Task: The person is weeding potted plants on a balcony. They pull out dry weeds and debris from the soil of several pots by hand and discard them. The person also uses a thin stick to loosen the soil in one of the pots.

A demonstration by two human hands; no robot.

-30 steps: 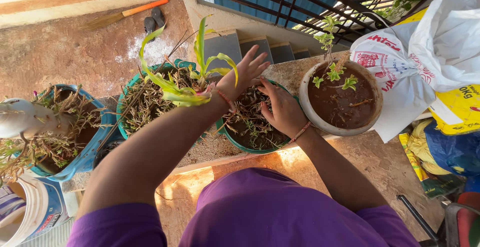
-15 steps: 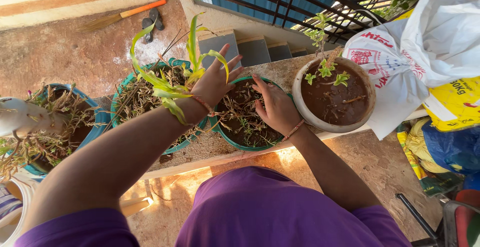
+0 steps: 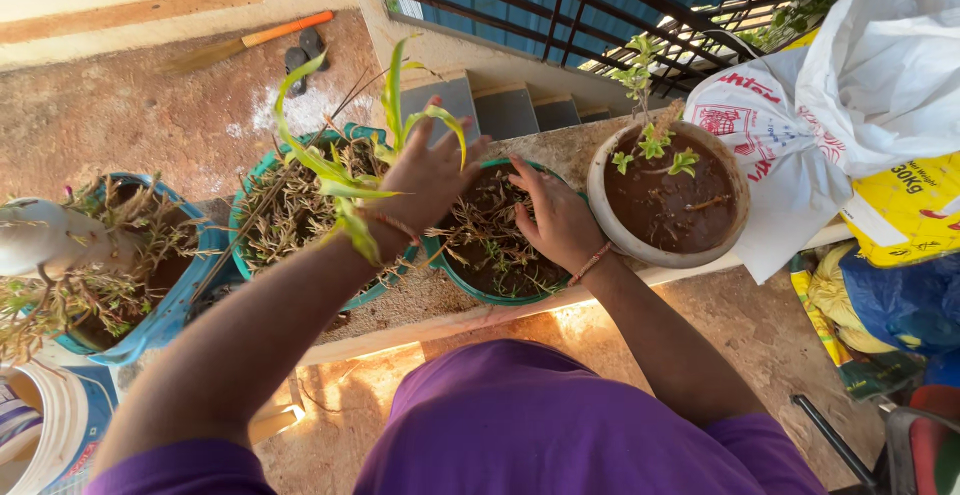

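Note:
My left hand (image 3: 425, 187) holds a green leafy plant (image 3: 345, 170) with long drooping leaves, raised above the rim of a green pot (image 3: 470, 280). My right hand (image 3: 555, 217) rests inside that pot, fingers on dark soil and dry roots. The pot stands on a concrete ledge (image 3: 420, 310) between a larger teal pot (image 3: 245, 220) full of dry stalks and a round clay pot (image 3: 605, 220) of brown soil with small green seedlings (image 3: 652, 145).
A blue pot (image 3: 165, 310) with dry twigs stands at the left, a white bucket (image 3: 55, 425) below it. White and yellow sacks (image 3: 860, 105) lie at the right. A broom with an orange handle (image 3: 285, 30) lies on the ground behind. Metal railing and steps run along the back.
My left hand with the plant has shifted a little left and lower over the green pot. My right hand has settled deeper into the pot's soil.

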